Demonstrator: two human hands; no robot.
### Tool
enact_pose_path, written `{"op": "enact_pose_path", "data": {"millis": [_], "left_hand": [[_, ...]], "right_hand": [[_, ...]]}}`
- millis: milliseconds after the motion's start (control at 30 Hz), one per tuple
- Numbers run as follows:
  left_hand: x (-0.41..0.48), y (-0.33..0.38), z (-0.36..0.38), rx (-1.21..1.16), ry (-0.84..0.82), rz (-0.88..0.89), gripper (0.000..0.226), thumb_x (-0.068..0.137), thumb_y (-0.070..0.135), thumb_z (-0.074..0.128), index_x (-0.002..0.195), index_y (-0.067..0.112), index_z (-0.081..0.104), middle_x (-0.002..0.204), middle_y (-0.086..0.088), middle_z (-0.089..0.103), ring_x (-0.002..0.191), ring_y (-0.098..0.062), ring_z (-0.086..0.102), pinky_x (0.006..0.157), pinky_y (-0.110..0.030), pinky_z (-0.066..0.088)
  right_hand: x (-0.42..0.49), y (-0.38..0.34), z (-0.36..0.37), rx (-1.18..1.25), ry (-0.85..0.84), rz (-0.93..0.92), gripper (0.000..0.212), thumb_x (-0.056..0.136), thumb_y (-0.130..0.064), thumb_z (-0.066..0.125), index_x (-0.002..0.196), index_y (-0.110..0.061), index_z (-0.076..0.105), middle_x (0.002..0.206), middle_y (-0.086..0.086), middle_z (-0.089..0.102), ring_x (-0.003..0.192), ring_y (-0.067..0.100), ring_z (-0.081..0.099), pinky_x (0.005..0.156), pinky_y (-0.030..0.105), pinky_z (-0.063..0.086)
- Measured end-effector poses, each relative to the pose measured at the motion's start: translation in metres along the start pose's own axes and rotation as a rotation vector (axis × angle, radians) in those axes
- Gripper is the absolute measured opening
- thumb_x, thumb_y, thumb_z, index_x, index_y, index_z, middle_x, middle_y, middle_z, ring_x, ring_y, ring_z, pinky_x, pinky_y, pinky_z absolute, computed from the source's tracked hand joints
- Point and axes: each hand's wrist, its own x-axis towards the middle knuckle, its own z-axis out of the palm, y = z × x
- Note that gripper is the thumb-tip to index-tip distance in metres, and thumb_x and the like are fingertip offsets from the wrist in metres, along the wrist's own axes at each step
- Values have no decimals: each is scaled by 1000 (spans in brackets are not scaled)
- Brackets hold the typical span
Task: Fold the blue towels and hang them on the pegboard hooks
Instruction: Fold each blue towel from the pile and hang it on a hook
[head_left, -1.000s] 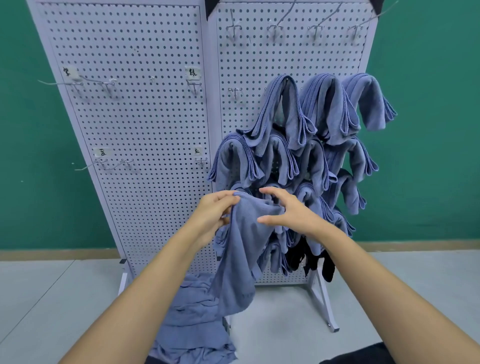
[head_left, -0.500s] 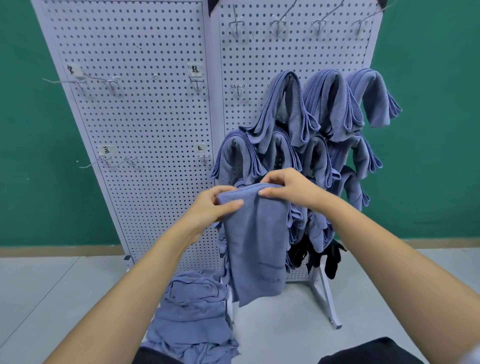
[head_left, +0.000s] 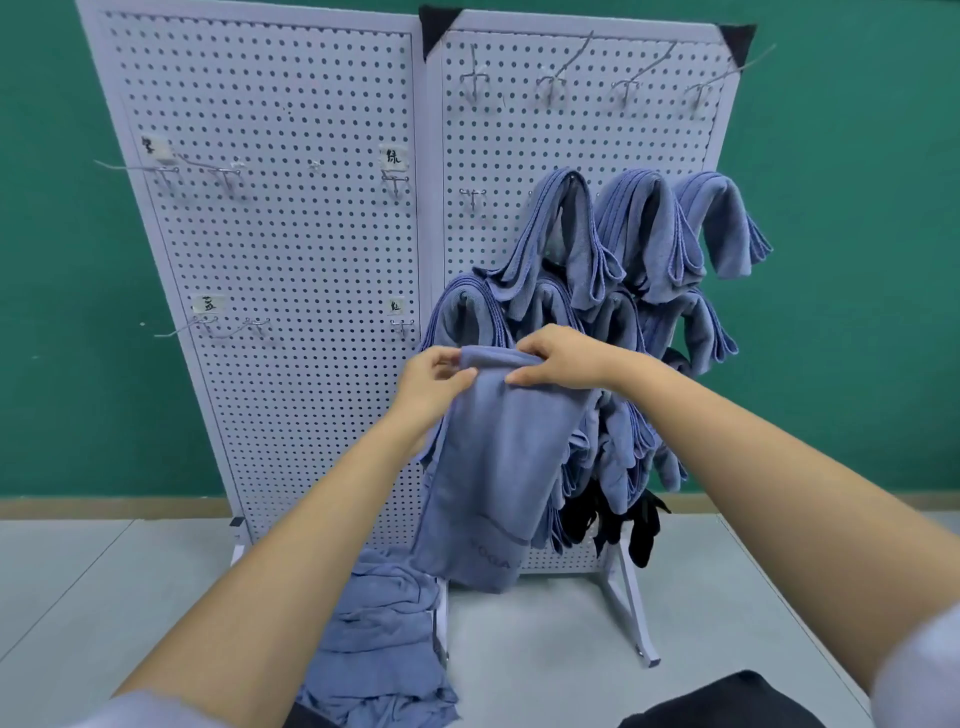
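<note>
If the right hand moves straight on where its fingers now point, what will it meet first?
Probably the left hand: the right hand points leftward along the top edge of the held towel, which both pinch; depth is unclear.

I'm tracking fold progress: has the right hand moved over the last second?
Yes. Against the pegboard, the right hand has risen toward the lower hooks and now pinches the held towel's top edge.

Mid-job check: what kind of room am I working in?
Likely a staged workroom or test area, not a home: a freestanding white pegboard rack with labelled hooks on a bare grey floor, a plain green wall behind, loose blue towels heaped at its foot.
</note>
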Motion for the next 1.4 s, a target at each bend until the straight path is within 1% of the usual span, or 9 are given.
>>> {"op": "enact_pose_path", "data": {"millis": [233, 367, 500, 667, 800, 900, 1067, 1200, 1400], "left_hand": [[-30, -67, -17, -50, 243, -320, 42, 95, 45, 49, 121, 12, 52, 127, -7, 55, 116, -25, 52, 101, -42, 43], [-53, -74, 2, -233, 155, -607, 64, 91, 63, 40, 120, 8, 54, 113, -13, 62, 103, -32, 58, 90, -44, 46], [-57, -73, 7, -825, -147, -926, 85, 78, 78, 43, 113, 3, 63, 100, -19, 70, 86, -33, 66, 77, -42, 51], [-39, -57, -14, -869, -81, -778, 69, 79, 74, 49, 78, 9, 74, 77, -12, 69, 60, -28, 66, 56, -34, 56], [-23, -33, -43, -550, -171, -666, 24, 85, 35, 65, 99, 16, 68, 79, -4, 71, 63, -20, 65, 55, -29, 55], [-13, -16, -60, -272, -154, -495, 27, 87, 23, 66, 110, 11, 65, 95, -8, 73, 80, -22, 68, 64, -34, 59], [-3, 6, -87, -2, -160, -240, 33, 90, 26, 63, 109, -1, 64, 105, -13, 71, 94, -24, 67, 78, -34, 55], [-1, 21, -98, -69, -233, -138, 19, 95, 17, 53, 108, 11, 66, 103, -6, 72, 85, -13, 70, 68, -26, 58], [3, 28, -108, -362, -297, -78, 34, 97, -2, 36, 106, 16, 64, 94, -1, 72, 73, -11, 68, 60, -22, 56]], "right_hand": [[9, -38, -25, 158, 55, 14, 25, 89, -30, 65, 79, -8, 58, 71, 8, 46, 62, 15, 38, 57, 26, 29], [4, -43, -55, 369, 160, 41, 43, 87, -29, 67, 97, 13, 60, 83, 13, 56, 73, 19, 50, 67, 32, 41], [-12, -34, -77, 524, 282, 51, 40, 88, -31, 66, 89, 8, 61, 76, 11, 54, 68, 19, 47, 62, 30, 39], [-41, 7, -74, 719, 389, 139, 21, 93, -25, 62, 76, -12, 63, 70, 1, 64, 61, 10, 58, 56, 22, 47], [-60, 51, -53, 804, 373, 292, 17, 95, -23, 58, 87, -10, 65, 83, 10, 67, 64, 12, 65, 55, 21, 50], [-75, 79, -36, 782, 237, 350, 30, 92, -29, 62, 101, 0, 63, 87, 14, 63, 75, 21, 59, 65, 28, 48], [-90, 97, -21, 721, 141, 325, 20, 88, -24, 66, 77, -9, 60, 63, 4, 59, 54, 14, 56, 55, 20, 53], [-88, 97, -22, 885, 226, 213, 2, 90, -13, 62, 91, -11, 62, 64, 0, 56, 51, 8, 50, 53, 18, 50], [-81, 94, -28, 1120, 367, 61, 23, 75, -9, 68, 98, -13, 68, 85, 1, 74, 70, 9, 67, 66, 22, 57]]}}
